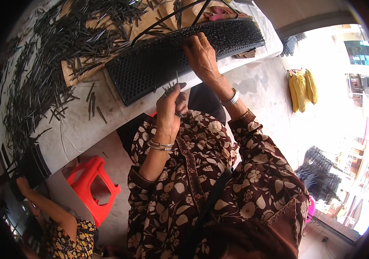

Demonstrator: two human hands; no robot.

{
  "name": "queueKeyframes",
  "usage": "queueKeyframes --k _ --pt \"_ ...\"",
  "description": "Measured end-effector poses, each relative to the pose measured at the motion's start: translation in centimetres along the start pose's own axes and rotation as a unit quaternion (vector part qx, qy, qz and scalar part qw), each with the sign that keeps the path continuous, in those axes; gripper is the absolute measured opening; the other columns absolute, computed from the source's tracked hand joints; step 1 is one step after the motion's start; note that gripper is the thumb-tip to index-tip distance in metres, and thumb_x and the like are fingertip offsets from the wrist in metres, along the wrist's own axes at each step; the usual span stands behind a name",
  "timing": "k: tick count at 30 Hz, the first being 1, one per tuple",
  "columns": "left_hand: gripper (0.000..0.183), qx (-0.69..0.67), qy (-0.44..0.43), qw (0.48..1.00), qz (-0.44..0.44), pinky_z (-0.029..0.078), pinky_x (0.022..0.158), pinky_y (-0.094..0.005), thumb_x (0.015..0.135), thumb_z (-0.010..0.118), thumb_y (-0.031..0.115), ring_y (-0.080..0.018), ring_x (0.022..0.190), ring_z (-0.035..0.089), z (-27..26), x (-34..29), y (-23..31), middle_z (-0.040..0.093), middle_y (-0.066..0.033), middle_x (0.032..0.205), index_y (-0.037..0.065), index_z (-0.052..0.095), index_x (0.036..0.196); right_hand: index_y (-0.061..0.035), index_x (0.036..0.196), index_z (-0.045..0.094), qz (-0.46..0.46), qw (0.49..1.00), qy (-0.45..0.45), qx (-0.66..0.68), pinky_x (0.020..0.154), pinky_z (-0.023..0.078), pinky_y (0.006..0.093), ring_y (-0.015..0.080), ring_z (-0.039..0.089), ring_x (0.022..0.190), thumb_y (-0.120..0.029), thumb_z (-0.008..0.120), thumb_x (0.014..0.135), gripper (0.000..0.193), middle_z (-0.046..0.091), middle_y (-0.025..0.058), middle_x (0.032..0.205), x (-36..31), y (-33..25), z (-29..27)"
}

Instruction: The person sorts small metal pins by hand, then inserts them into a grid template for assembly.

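A long black tray (138, 71) with a honeycomb of holes lies along the table's near edge. Its right part bristles with many small upright dark pieces, while the left holes show bare. My right hand (202, 56) is over the middle of the tray, fingers pinched together and pointing down into it; whatever is between the fingertips is hidden. Just in front of the tray, my left hand (167, 108) is closed round a small bunch of thin dark sticks (170, 87), whose ends poke up past the thumb.
Loose dark sticks (59, 52) are heaped across the table's left side, partly over brown cardboard (69, 74). A black bent rod frame (166, 19) rises behind the tray. Below stands a red stool (81, 187); a co-worker's arm (57, 212) is at lower left. Yellow sacks (301, 90) lie right.
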State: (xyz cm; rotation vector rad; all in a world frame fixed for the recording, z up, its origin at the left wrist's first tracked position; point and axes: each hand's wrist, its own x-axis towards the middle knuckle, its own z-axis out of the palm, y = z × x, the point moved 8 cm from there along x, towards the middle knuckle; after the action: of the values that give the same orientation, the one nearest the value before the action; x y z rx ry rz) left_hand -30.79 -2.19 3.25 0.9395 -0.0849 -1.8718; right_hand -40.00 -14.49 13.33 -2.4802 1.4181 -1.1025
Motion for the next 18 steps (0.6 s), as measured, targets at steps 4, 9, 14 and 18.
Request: queueKeyframes --k 4,9,14,18 --pt "0.03 0.005 -0.002 1.0 0.004 0.03 0.049 -0.0201 0.096 0.059 0.022 -0.0052 0.052 0.036 -0.2 0.0 0.0 0.053 -0.0011 0.073 -0.003 0.059 0.112 -0.0006 0.097 0.054 0.018 0.998 0.02 0.064 0.073 0.047 0.0441 0.0377 0.057 0.086 -0.004 0.064 0.083 0.018 0.054 0.0177 0.09 0.0 0.4 0.0" --pt "0.029 -0.002 0.004 1.0 0.004 0.03 0.049 -0.0206 0.095 0.06 0.021 -0.0054 0.053 0.036 -0.2 -0.2 0.0 0.053 -0.0015 0.073 -0.002 0.06 0.112 -0.0014 0.099 0.055 0.054 0.995 0.032 0.074 0.072 0.049 0.0427 0.0369 0.059 0.083 -0.006 0.066 0.083 0.02 0.058 0.0164 0.087 -0.2 0.8 0.0" --pt "0.029 -0.007 0.006 1.0 0.003 0.031 0.049 -0.0208 0.095 0.06 0.021 -0.0055 0.053 0.036 -0.5 -0.1 -0.1 0.053 -0.0017 0.073 -0.002 0.06 0.112 -0.0017 0.101 0.054 -0.008 0.999 0.037 0.008 0.069 0.049 0.0423 0.036 0.06 0.084 -0.007 0.064 0.085 0.019 0.06 0.017 0.088 0.3 -0.7 -1.3" --pt "0.029 -0.007 0.007 1.0 0.002 0.031 0.049 -0.021 0.095 0.06 0.021 -0.0055 0.053 0.036 -0.5 0.0 -0.2 0.053 -0.0019 0.073 -0.002 0.06 0.112 -0.0031 0.107 0.05 0.018 1.0 0.008 0.005 0.067 0.05 0.0423 0.037 0.062 0.082 -0.008 0.061 0.088 0.023 0.062 0.0179 0.087 0.6 -0.2 -1.3"
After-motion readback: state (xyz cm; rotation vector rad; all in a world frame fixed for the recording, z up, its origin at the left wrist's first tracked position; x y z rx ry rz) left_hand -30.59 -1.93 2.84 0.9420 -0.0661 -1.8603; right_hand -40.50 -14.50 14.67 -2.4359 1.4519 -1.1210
